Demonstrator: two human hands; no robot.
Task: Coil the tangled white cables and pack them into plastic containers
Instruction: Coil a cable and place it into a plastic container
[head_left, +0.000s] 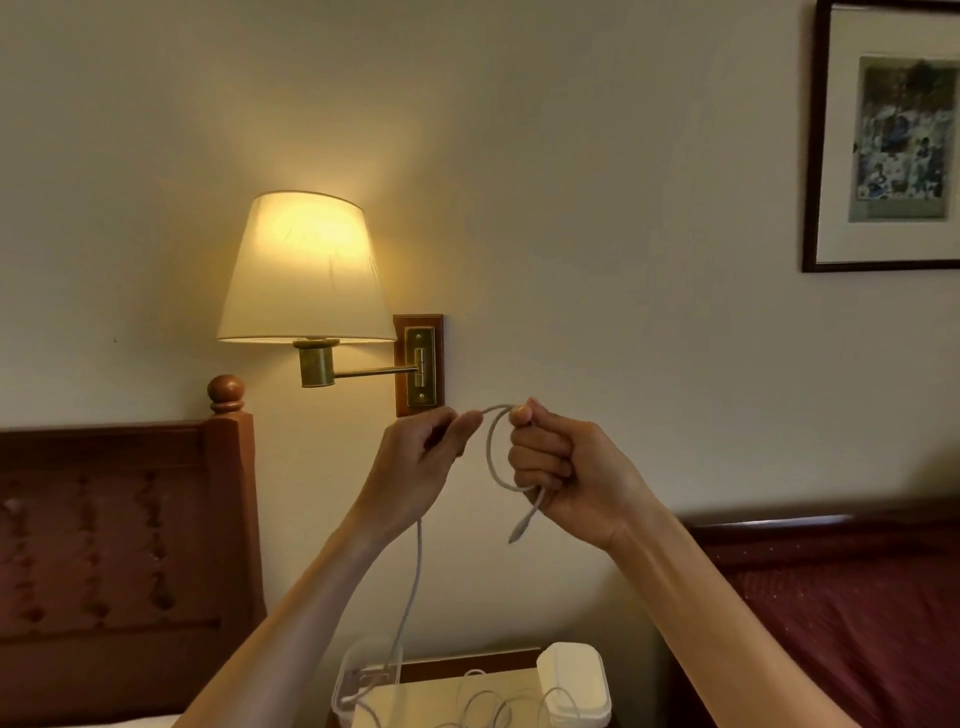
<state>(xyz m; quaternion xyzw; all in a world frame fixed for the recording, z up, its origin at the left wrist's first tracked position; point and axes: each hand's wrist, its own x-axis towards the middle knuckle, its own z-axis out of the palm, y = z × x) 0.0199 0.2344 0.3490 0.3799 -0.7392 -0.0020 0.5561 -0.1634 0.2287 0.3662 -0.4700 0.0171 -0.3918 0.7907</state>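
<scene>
Overhead, the white cable (493, 452) curved in a loop between both raised hands: the left hand (415, 462) pinched it at the loop's top, the right hand (561, 467) gripped it in a fist, its plug dangling below. The rest trailed down toward a clear container (363, 680) on the nightstand (441, 696).

The 2 hands (483, 457) hold a cable (493, 452) loop at centre, the lamp (304, 270) at 10 o'clock, the picture (888, 140) at 2 o'clock, and 2 containers (366, 680) on the bench (447, 696) at 6 o'clock.
</scene>
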